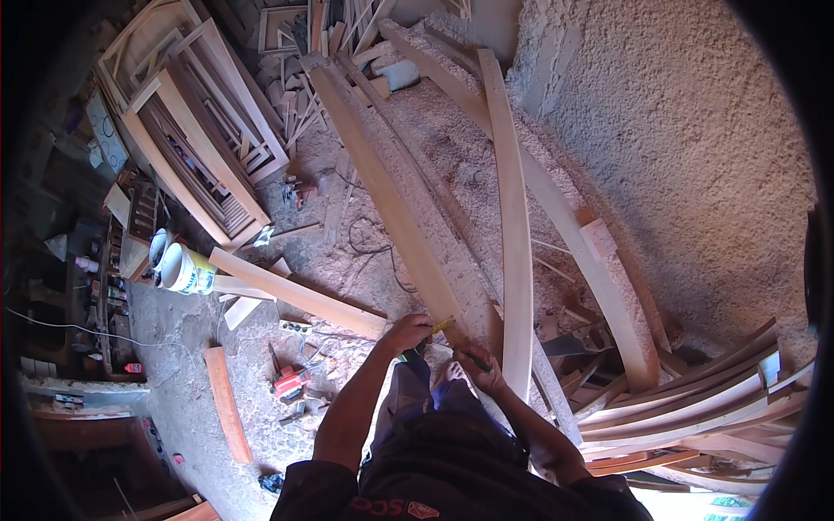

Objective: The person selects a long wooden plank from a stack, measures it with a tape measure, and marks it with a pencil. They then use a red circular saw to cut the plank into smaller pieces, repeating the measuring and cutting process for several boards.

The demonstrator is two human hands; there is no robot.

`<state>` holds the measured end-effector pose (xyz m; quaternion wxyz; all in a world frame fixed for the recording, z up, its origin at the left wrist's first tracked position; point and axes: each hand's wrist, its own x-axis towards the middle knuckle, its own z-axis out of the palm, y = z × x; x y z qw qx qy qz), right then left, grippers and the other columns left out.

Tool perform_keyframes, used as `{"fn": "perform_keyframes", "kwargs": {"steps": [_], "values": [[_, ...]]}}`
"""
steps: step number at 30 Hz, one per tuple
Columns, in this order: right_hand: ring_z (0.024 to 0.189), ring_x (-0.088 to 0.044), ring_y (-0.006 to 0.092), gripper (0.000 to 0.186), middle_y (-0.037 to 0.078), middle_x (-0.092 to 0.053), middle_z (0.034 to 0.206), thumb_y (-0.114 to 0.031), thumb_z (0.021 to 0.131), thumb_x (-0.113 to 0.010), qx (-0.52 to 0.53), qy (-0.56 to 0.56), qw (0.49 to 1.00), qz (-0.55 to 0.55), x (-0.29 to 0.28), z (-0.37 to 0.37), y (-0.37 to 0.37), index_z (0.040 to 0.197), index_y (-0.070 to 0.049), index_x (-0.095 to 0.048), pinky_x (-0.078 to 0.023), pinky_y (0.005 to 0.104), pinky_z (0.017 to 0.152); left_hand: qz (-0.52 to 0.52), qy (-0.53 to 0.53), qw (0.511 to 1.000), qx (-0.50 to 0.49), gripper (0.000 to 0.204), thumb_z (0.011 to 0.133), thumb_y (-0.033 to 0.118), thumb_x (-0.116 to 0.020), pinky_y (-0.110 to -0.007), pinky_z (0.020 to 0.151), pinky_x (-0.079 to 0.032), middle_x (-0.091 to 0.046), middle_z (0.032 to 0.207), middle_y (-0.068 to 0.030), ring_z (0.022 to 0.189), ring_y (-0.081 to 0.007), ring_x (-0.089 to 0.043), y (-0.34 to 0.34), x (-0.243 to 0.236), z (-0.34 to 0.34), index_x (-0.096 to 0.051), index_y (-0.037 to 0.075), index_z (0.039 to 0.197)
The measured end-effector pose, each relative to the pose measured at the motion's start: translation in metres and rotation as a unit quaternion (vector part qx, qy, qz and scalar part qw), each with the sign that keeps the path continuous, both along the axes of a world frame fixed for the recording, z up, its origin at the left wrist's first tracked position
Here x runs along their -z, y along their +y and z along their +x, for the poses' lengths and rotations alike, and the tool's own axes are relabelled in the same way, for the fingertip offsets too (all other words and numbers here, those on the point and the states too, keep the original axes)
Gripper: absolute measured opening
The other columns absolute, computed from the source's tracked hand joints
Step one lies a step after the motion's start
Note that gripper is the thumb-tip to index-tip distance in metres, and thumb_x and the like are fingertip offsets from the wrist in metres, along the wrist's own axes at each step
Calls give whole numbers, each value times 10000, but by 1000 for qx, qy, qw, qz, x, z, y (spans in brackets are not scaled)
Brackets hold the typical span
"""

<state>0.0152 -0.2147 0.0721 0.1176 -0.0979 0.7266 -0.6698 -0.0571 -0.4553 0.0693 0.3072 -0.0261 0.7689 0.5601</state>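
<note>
A long pale plank (382, 187) runs away from me, its near end between my hands. My left hand (407, 333) is closed at the plank's left edge on a tape measure (443, 324). A short stretch of its yellow blade lies across the wood, and the rest is mostly hidden by the fingers. Just right of the plank's near end, my right hand (486, 375) is closed around a dark object that I cannot make out. Close by on the right, a second long board (511, 217) stretches away.
A curved board (565, 217) lies farther right, near a handsaw (569, 343). Stacked boards (678, 417) fill the lower right. To the left are a red power tool (291, 382), a white bucket (184, 269) and wooden frames (195, 156). Shavings and cords cover the floor.
</note>
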Motion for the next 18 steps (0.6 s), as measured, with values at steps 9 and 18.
{"fn": "perform_keyframes", "kwargs": {"steps": [9,18], "values": [[688,-591,206,197,95,-593,741,-240,926,-641,6,33,999,11,5,0,-1,909,-45,-668,-454,360,648,13,-1,1000,-23,123,829,88,-604,-293,687,-482,-679,749,-63,711,-139,-627,1,-12,-1,-683,-6,827],[692,-602,214,198,95,-605,743,-237,930,-633,6,1,1000,21,3,1,1,900,-46,-676,-460,357,650,16,-5,1000,-23,128,831,73,-599,-289,703,-490,-685,753,-61,718,-132,-636,3,-17,-2,-695,-7,857]]}}
